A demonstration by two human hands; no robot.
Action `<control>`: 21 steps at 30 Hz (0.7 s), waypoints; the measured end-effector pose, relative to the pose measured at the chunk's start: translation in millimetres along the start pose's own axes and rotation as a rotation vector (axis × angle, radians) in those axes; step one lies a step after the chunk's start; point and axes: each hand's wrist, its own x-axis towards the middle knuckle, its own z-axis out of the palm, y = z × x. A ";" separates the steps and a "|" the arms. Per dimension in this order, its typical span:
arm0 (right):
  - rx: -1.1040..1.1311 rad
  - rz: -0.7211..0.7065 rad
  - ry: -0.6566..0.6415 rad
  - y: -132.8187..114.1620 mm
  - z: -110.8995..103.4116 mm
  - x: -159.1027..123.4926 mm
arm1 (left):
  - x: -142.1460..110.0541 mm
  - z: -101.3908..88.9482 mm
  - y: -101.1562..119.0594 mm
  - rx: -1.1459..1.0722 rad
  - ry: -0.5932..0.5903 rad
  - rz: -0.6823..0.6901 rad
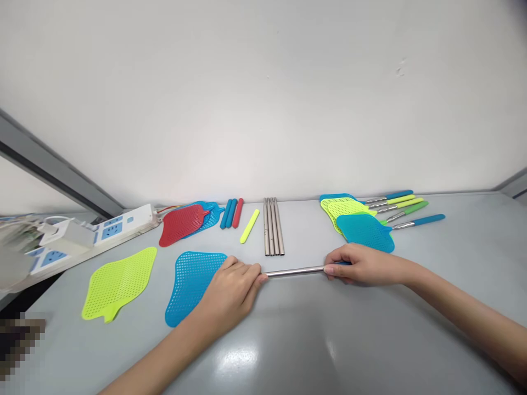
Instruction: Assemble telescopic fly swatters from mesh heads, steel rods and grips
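Both our hands carry one steel tube (pixel 294 270), which lies crosswise near the middle of the bench (pixel 296 334); we cannot tell whether it touches the surface. Our left hand (pixel 230 291) brings its fingers (pixel 252 269) in narrowly on the left end of the tube, pinching it near the fingertips. Our right hand (pixel 362 266) curls closed around the other end, where a blue grip (pixel 342 263) shows only in part. We judge that holding both ends keeps the tube level and steady.

A blue swatter head (pixel 191 285) lies flat under the left hand, which covers its right edge, and a lime swatter head (pixel 119 282) lies farther toward the left edge of the bench. Along the back edge, a red swatter head (pixel 179 226) overlaps another blue swatter head (pixel 212 213). Beside them lie two blue grips (pixel 228 213), a red grip (pixel 237 213) and a lime grip (pixel 249 226). Four steel tubes (pixel 272 226) lie parallel just behind the held tube, the nearest obstacle to its movement. We judge that this sorting by kind keeps the parts easy to identify. Toward the back right corner, stacked swatter heads (pixel 364 233) sit beside five steel handles (pixel 405 207) with coloured grips, while a white power strip (pixel 123 226) occupies the back left corner
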 end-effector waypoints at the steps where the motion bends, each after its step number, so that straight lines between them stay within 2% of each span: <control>1: 0.000 0.000 -0.002 0.3 0.0 0.2 | -0.3 -0.4 0.5 -0.001 0.000 -0.002; 21: 0.010 0.001 -0.007 1.9 1.6 0.9 | -0.9 -3.0 2.3 -0.014 0.009 -0.013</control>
